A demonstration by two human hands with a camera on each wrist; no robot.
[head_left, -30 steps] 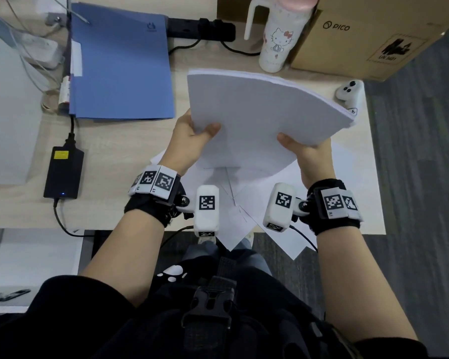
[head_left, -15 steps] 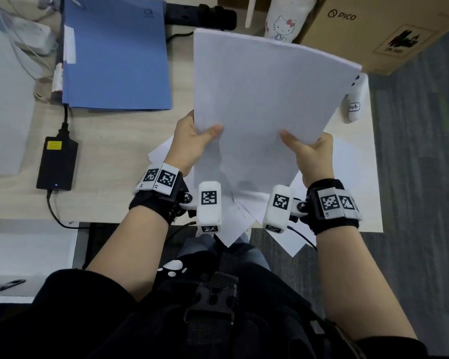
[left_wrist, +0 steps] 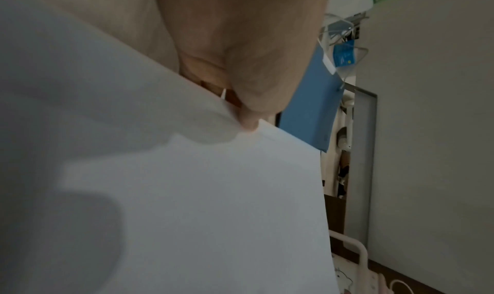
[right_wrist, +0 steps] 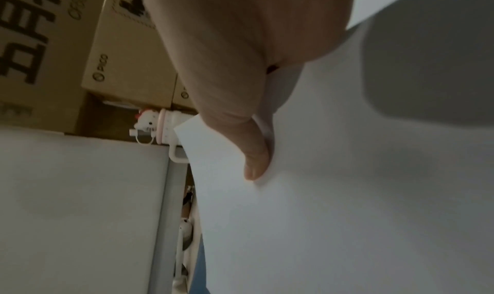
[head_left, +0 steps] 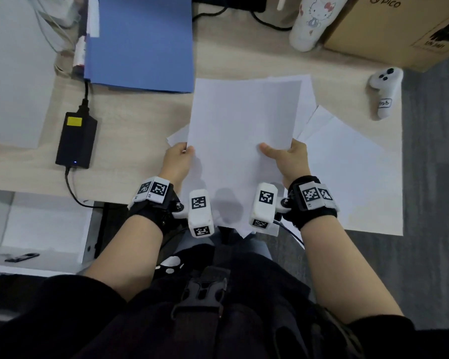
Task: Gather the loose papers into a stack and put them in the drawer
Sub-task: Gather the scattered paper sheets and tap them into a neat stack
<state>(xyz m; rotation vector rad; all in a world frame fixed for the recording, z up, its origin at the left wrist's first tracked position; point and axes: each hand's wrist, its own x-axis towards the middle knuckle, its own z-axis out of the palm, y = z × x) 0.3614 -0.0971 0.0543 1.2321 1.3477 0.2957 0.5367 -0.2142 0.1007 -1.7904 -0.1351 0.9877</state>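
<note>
A stack of white papers [head_left: 241,125] is held low over the desk by both hands. My left hand [head_left: 178,158] pinches its left edge, thumb tip on top, which shows as the left hand [left_wrist: 248,99] on the sheet [left_wrist: 200,203] in the left wrist view. My right hand [head_left: 285,156] grips the right edge with the thumb lying across the top sheet; the right wrist view shows that thumb [right_wrist: 254,161] pressed on the paper [right_wrist: 347,193]. More loose sheets [head_left: 347,172] lie spread on the desk to the right and under the stack. No drawer front can be made out.
A blue folder [head_left: 140,40] lies at the back left, a black power adapter [head_left: 76,141] on its cable left of the papers. A white bottle [head_left: 309,24], a cardboard box [head_left: 399,27] and a white controller [head_left: 385,92] stand at the back right. The desk edge [head_left: 401,203] is at the right.
The stack has come down from tilted upright to low over the desk. Both hands moved with it, and the left thumb now sits at the very edge.
</note>
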